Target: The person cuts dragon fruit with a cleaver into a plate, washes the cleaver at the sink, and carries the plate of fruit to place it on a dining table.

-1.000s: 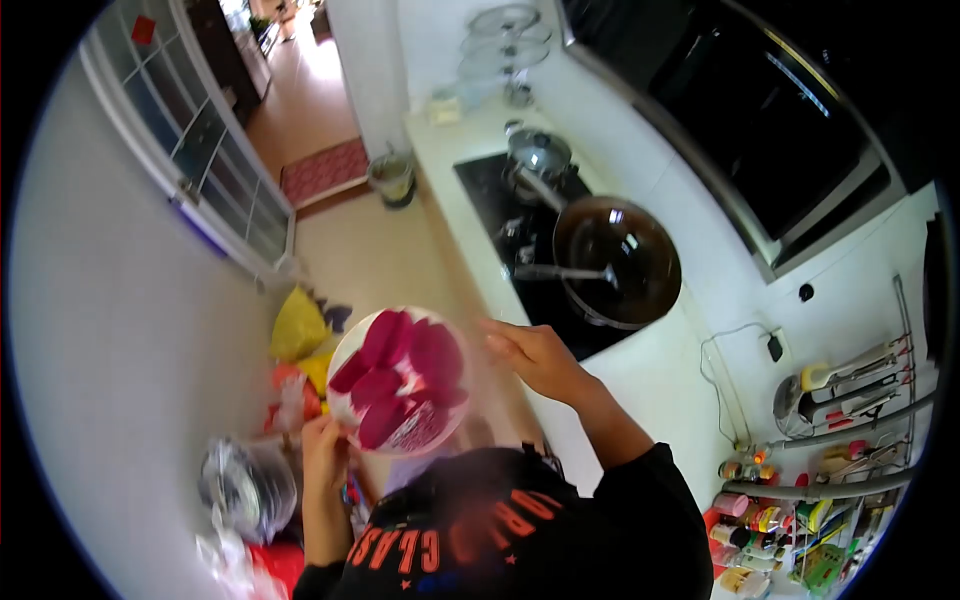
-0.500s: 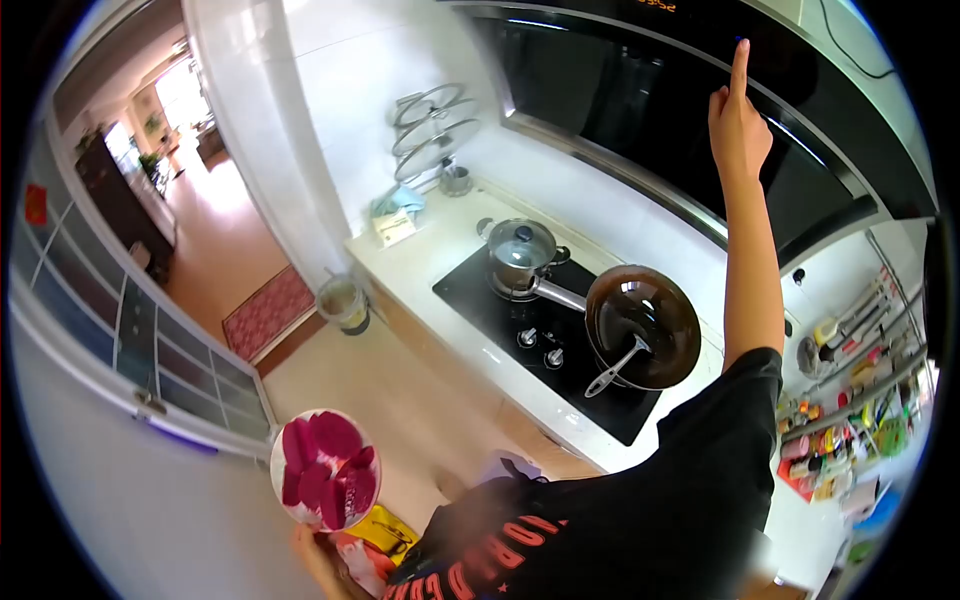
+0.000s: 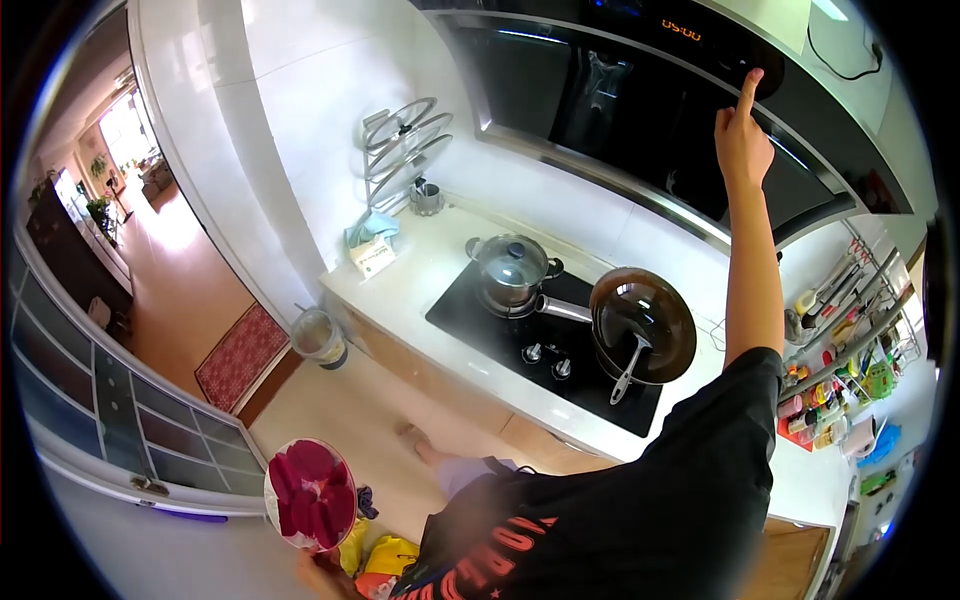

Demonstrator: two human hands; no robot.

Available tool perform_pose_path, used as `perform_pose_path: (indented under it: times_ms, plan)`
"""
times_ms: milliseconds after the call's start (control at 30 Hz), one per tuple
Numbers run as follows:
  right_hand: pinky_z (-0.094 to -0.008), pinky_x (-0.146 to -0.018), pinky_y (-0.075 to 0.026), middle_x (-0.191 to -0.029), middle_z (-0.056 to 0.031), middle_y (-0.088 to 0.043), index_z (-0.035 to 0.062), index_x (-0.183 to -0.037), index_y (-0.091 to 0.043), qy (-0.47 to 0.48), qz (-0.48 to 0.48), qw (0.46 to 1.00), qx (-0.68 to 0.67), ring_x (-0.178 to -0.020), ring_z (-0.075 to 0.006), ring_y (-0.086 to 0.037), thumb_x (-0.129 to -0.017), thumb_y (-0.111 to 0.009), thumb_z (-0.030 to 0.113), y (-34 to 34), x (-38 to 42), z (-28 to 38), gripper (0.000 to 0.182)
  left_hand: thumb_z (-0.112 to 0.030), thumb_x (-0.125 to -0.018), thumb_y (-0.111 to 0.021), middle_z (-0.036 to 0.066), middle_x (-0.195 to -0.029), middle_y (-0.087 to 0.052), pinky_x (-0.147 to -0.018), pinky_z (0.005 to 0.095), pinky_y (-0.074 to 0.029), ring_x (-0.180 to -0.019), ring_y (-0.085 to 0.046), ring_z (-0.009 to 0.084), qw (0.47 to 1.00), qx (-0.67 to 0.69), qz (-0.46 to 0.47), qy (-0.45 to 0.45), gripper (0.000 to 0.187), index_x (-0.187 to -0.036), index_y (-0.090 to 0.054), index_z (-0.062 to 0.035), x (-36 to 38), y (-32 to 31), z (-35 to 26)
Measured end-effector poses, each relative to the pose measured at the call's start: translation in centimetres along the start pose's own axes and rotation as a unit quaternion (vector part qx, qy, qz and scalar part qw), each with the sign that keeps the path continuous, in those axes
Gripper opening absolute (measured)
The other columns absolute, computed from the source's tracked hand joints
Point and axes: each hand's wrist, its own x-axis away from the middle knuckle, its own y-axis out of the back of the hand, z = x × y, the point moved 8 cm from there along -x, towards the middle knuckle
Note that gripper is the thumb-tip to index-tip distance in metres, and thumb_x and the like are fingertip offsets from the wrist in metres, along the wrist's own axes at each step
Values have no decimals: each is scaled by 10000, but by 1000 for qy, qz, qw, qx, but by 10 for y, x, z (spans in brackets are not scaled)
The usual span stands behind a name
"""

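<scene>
My right hand (image 3: pixel 744 140) is raised to the black range hood (image 3: pixel 640 90), its index finger stretched out to the panel beside the orange digits; the other fingers are curled. At the lower left, my left hand (image 3: pixel 318 566) grips the edge of a round plate (image 3: pixel 352 470) bearing several dark pink slices (image 3: pixel 311 500). Below the hood, a brown wok (image 3: pixel 660 300) with a metal spatula (image 3: pixel 628 372) in it sits on the black cooktop (image 3: pixel 480 330). To its left stands a steel pot (image 3: pixel 512 275) with a glass lid.
Pot lids (image 3: pixel 405 140) hang in a wall rack above a tissue pack (image 3: pixel 374 256). A bin (image 3: pixel 320 338) stands on the floor near the doorway and red mat (image 3: pixel 241 358). Bottles and jars (image 3: pixel 820 415) crowd the right counter. Yellow bags (image 3: pixel 390 553) lie near the plate.
The view has shifted, with more of the hood's display showing. My right fingertip sits slightly lower in view on the panel. The plate has moved a little down and left.
</scene>
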Motion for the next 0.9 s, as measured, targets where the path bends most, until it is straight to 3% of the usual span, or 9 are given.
perform_pose_path:
  times_ms: [33, 167, 300, 400, 467, 667, 733, 867, 900]
  plan:
    - [-388, -452, -462, -580, -112, -620, 189, -1611, 5, -1, 2, 1000, 5, -480, -299, -612, -969, -543, 268, -5, -2, 1, 848, -192, -899, -608, 121, -1105, -664, -823, 316, -539, -994, -634, 207, 1000, -5, -6, 6, 342, -1158, -643, 29, -4, -3, -3]
    - [-378, -508, -494, -670, -109, -663, 259, -1612, -59, -94, -6, 994, -49, -556, -293, -648, -966, -543, 243, 2, 3, 11, 808, -196, -909, -624, 128, -1074, -663, -809, 299, -520, -978, -619, 200, 999, -23, -29, 9, 332, -1144, -653, 38, -16, -13, -15]
    - [-376, -506, -505, -702, -94, -681, 285, -1603, -186, -13, -175, 965, -197, -561, -274, -659, -905, -604, 121, 30, 18, 78, 830, -186, -907, -618, 57, -940, -645, -742, 294, -494, -883, -595, 183, 999, 11, -30, -12, 200, -1009, -686, -28, -11, -55, -53]
    - [-354, -484, -497, -693, -66, -664, 373, -1597, -164, 114, -52, 985, -121, -529, -245, -641, -880, -633, 127, -19, 6, 144, 891, -161, -902, -610, 44, -905, -636, -744, 304, -496, -848, -596, 182, 999, 20, -31, -9, 156, -972, -675, -39, -22, -79, -72]
    - [-342, -469, -487, -667, -70, -655, 367, -1602, -141, 99, -4, 991, -91, -518, -239, -638, -881, -643, 143, -49, -5, 170, 907, -149, -900, -604, 48, -895, -635, -765, 317, -507, -843, -604, 189, 999, 3, -38, 6, 135, -952, -662, -38, -45, -77, -73]
    - [-374, -470, -498, -636, -68, -640, 395, -1598, -125, 33, -37, 997, -66, -502, -270, -628, -860, -660, 141, -68, -18, 180, 946, -150, -906, -600, 59, -843, -619, -837, 346, -539, -797, -618, 208, 1000, 12, 19, 10, 103, -881, -624, -53, -125, -104, -82]
    - [-365, -486, -501, -678, -53, -656, 385, -1597, -158, 21, -73, 987, -141, -521, -262, -633, -855, -650, 105, -54, -12, 185, 934, -155, -909, -606, 57, -832, -615, -840, 361, -549, -780, -620, 209, 999, 26, 20, 15, 103, -880, -623, -57, -162, -102, -66]
    - [-331, -495, -498, -693, -67, -653, 315, -1603, -193, 4, -102, 991, -82, -526, -245, -630, -895, -626, 84, -57, -18, 200, 862, -199, -923, -630, 82, -852, -632, -892, 425, -565, -830, -641, 245, 999, 12, 28, 10, 153, -905, -627, -47, -224, -125, -67]
    - [-321, -490, -493, -674, -70, -638, 301, -1604, -198, -9, -112, 987, -116, -515, -235, -620, -923, -615, 100, -61, -18, 203, 823, -170, -885, -601, 70, -875, -645, -791, 359, -559, -821, -639, 207, 997, 62, 33, 19, 121, -894, -625, -52, -237, -140, -66]
